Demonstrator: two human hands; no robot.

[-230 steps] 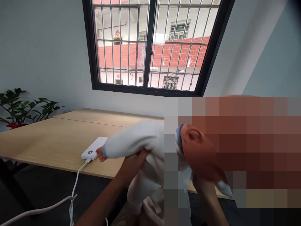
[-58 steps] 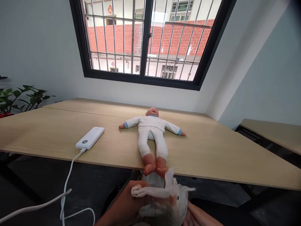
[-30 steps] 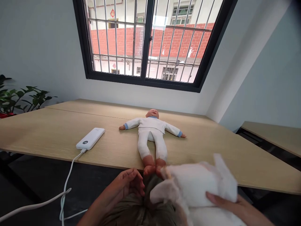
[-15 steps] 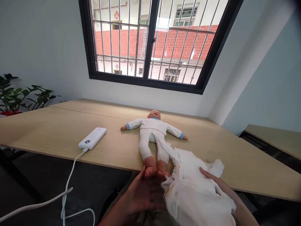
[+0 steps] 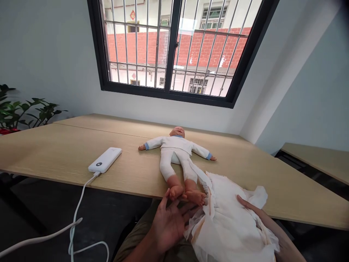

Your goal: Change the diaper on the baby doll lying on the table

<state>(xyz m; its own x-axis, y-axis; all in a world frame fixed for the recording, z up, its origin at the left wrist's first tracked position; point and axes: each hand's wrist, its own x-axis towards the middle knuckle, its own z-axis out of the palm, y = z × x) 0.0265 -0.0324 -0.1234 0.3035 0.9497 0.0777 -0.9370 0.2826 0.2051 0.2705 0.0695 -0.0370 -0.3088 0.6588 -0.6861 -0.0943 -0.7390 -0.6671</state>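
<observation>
A baby doll (image 5: pixel 176 146) lies on its back, head toward the window, in a white top with blue cuffs. Its bare feet reach the table's near edge. My left hand (image 5: pixel 170 222) is palm up with fingers spread below the feet, the fingertips at or touching them. A thin, ruffled white cloth garment (image 5: pixel 226 214) drapes over the edge beside the doll's foot, a strip of it running up along the leg. My right hand (image 5: pixel 247 204) grips this garment from the right side, with most of its fingers hidden by the cloth.
A white power bank (image 5: pixel 105 160) lies on the wooden table (image 5: pixel 62 145) to the left, its white cable (image 5: pixel 79 203) hanging over the edge. A potted plant (image 5: pixel 24 111) stands at far left, and a barred window (image 5: pixel 167 47) is behind.
The doll's feet have spread apart, the one on the right swinging toward the garment. My left hand has turned more palm up. The garment has shifted slightly right with my right hand.
</observation>
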